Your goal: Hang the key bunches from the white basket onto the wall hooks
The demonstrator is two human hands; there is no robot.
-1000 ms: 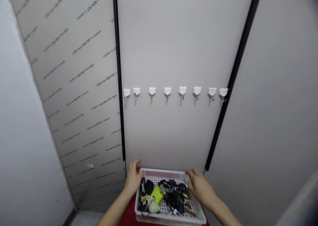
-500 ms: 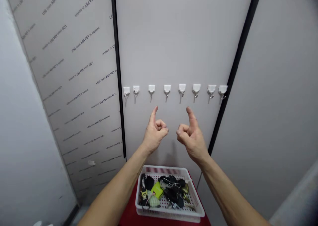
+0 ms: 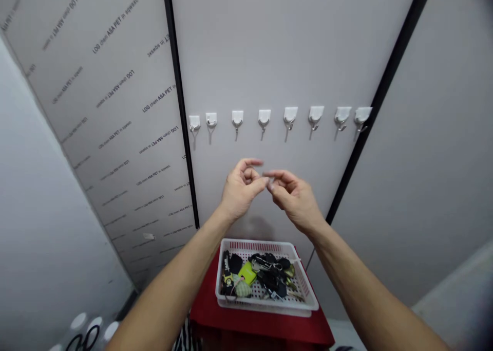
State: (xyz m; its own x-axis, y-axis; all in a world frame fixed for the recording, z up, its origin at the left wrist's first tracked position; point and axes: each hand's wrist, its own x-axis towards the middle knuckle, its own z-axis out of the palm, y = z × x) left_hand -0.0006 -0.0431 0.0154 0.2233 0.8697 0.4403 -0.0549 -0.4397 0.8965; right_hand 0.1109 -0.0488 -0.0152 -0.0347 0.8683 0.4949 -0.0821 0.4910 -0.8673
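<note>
My left hand point(image 3: 239, 191) and right hand point(image 3: 296, 202) hang before the pale panel point(image 3: 288, 48), empty as far as I see, fingers loosely bent, tips nearly meeting; whether they touch, I can't tell. Below them, the white plastic basket point(image 3: 265, 304) rests on a red-topped stand point(image 3: 262, 326), probably for easy reach, its walls keeping the dark key fobs and keys point(image 3: 271, 275) together. Eight white-backed hooks point(image 3: 264, 118) line the panel above, spaced apart, presumably so hung items wouldn't crowd.
</note>
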